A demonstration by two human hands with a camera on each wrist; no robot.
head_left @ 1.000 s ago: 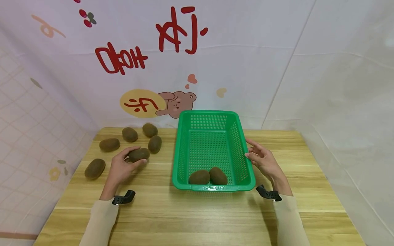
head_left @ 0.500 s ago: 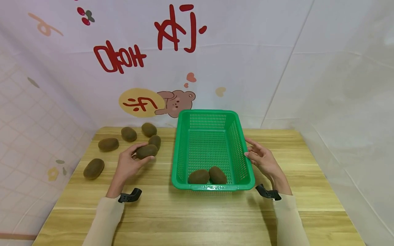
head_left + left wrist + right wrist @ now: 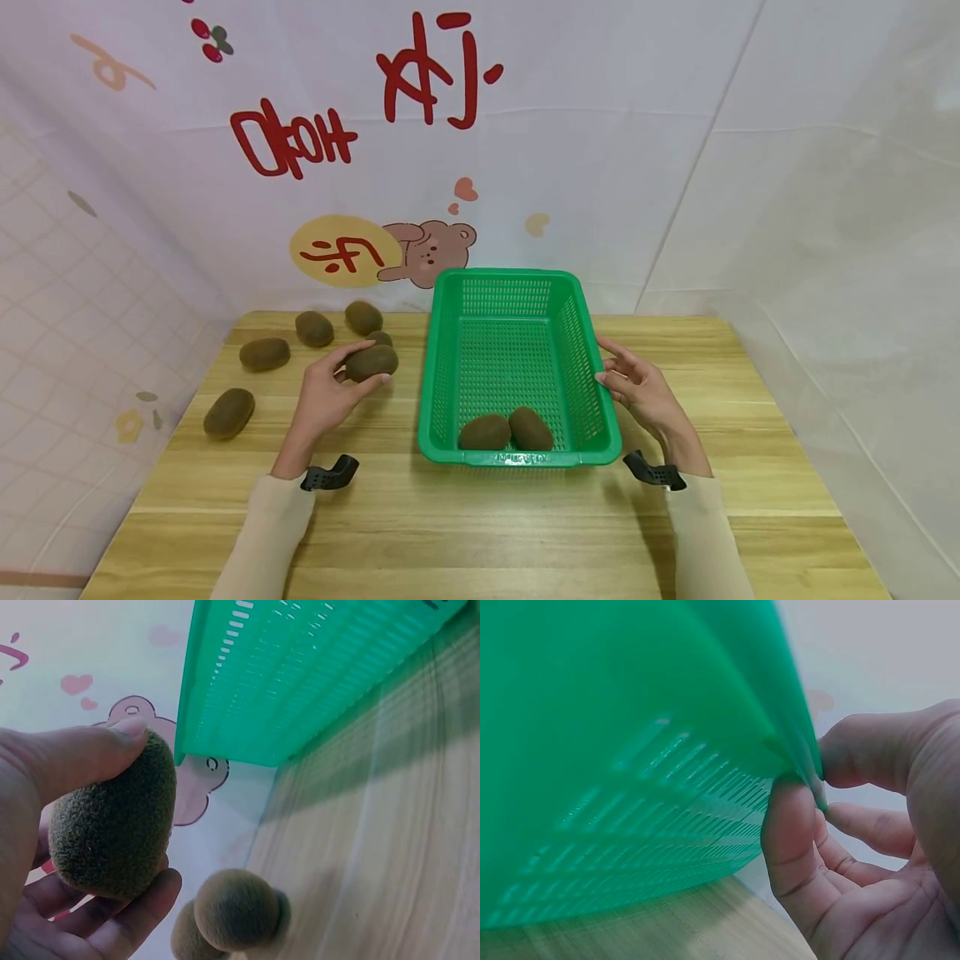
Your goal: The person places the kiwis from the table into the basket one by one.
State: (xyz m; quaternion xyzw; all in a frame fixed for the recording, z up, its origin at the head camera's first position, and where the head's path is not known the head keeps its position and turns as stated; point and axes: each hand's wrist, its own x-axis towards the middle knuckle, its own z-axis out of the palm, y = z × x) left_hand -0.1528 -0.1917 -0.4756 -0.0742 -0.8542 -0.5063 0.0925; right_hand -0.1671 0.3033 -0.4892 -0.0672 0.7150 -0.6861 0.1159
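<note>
Green plastic anchors the scene: a slotted basket [image 3: 517, 367] sits on a wooden bench [image 3: 480, 517], and every other object is placed by it. Just left of the basket's left wall, clear of the bench, the person's left hand [image 3: 330, 396] carries a brown kiwi [image 3: 372, 362], thumb over the top and fingers [image 3: 120, 919] curled beneath, so the fruit is firmly clamped. At the basket's right rim, the right hand [image 3: 637, 392] pinches the edge, thumb on the outer wall and fingers hooked over the lip, as the right wrist view shows plainly. Two kiwis [image 3: 508, 429] already lie touching each other at the basket's near end. More loose kiwis [image 3: 264, 354] are scattered farther left of the basket, one directly behind the carried fruit.

Judged from this, the carry is done well if the fruit clears the left rim before it is lowered, goes down onto bare mesh beyond the resting pair, and is released low, while the right hand's pinch keeps the light basket from sliding.
</note>
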